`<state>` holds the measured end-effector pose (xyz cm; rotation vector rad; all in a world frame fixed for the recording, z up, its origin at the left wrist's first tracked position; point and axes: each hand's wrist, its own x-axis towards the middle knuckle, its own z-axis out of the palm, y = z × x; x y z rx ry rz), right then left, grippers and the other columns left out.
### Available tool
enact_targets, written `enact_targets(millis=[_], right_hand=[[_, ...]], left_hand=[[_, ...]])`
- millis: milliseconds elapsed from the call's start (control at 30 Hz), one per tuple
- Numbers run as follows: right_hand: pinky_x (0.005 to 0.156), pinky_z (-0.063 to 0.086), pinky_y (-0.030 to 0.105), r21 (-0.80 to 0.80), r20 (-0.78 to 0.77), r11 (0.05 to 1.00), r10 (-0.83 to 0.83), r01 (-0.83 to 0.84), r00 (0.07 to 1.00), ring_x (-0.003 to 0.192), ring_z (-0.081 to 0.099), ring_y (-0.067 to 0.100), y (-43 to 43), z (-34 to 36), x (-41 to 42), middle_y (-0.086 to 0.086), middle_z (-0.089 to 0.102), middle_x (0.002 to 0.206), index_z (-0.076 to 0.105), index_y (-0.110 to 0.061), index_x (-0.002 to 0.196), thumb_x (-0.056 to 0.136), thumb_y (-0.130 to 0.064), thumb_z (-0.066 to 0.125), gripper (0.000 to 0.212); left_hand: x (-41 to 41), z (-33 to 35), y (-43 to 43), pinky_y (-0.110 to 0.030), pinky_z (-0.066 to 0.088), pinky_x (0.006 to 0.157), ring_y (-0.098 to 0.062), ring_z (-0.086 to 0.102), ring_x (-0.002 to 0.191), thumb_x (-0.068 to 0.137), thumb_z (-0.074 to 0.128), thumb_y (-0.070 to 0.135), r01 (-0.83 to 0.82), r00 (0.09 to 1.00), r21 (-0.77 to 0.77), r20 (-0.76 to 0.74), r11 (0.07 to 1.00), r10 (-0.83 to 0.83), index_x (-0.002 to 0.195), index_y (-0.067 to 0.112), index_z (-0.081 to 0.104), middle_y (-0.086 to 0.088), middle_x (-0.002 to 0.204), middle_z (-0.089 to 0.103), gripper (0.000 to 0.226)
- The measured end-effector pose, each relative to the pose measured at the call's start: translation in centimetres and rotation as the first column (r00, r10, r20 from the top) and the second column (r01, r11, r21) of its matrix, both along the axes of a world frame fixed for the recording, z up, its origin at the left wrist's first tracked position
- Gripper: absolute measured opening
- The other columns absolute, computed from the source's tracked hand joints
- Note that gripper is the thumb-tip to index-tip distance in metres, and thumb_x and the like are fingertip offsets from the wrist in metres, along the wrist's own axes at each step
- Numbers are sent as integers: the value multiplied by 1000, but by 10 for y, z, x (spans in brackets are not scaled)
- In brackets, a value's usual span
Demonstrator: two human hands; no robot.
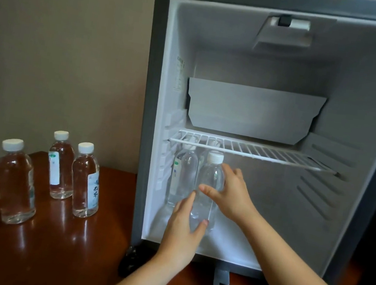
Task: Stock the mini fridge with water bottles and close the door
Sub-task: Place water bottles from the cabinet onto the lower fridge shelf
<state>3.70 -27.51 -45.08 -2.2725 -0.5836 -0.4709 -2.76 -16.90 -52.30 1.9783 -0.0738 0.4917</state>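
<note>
Fingers [202,188] of both hands grasp upright bottle [210,182], cap up, inside fridge [148,112].

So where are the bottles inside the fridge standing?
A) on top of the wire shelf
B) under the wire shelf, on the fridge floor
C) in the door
B: the bottle held between both hands and the one behind it stand below the wire shelf, which has nothing on it.

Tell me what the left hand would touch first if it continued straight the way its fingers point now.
The left hand already holds the clear plastic white-capped water bottle. Pushed further, probably the second clear bottle behind it meets contact first; depth is unclear.
</note>
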Motion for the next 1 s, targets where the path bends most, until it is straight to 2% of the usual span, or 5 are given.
enact_targets(millis=[167, 367, 567, 800, 1000], right_hand=[[74, 22, 9, -13, -61, 999, -51, 50, 997, 123, 41, 24, 10, 4, 22, 14, 39, 135, 38, -13, 139, 82, -30, 70, 68], [101, 33, 27, -17, -96, 995, -96, 95, 991, 127, 42, 30, 18, 8, 35, 17, 34, 137, 33, -11, 141, 83, -30, 69, 71], [105, 33, 31, -22, -117, 994, -113, 112, 987, 130, 41, 31, 21, 8, 28, 17, 31, 140, 25, -9, 145, 85, -30, 68, 77], [97, 36, 30, -101, -148, 977, -201, 188, 968, 124, 43, 32, 17, 6, 9, 21, 37, 137, 37, 1, 133, 87, -31, 64, 63], [84, 41, 31, -224, -106, 954, -225, 198, 969, 108, 55, 31, 11, 7, -24, 12, 56, 118, 55, -4, 112, 91, -33, 58, 36]], left_hand=[[14, 0, -1, -14, 27, 103, 4, 31, 126, 92, 54, 23, 27, 999, 97, -21, 995, -25, 149, 27, 9, 8, 154, 17, 73], [29, 0, -3, -13, 12, 105, -8, 12, 144, 92, 54, 28, 38, 998, 132, -59, 991, -30, 150, 23, 5, 8, 158, 2, 75], [33, 4, 3, -21, 16, 112, -10, 11, 145, 93, 52, 30, 76, 991, 162, -123, 984, -56, 150, 23, 2, 8, 159, -1, 76], [16, 17, 22, -28, 30, 112, -14, 38, 134, 93, 49, 23, 101, 983, 228, -175, 968, -62, 141, 17, 36, -1, 148, 34, 50], [-21, 30, 52, -20, 44, 85, -13, 56, 105, 91, 50, 26, 153, 969, 252, -228, 955, -95, 119, 18, 56, 0, 120, 58, 30]])
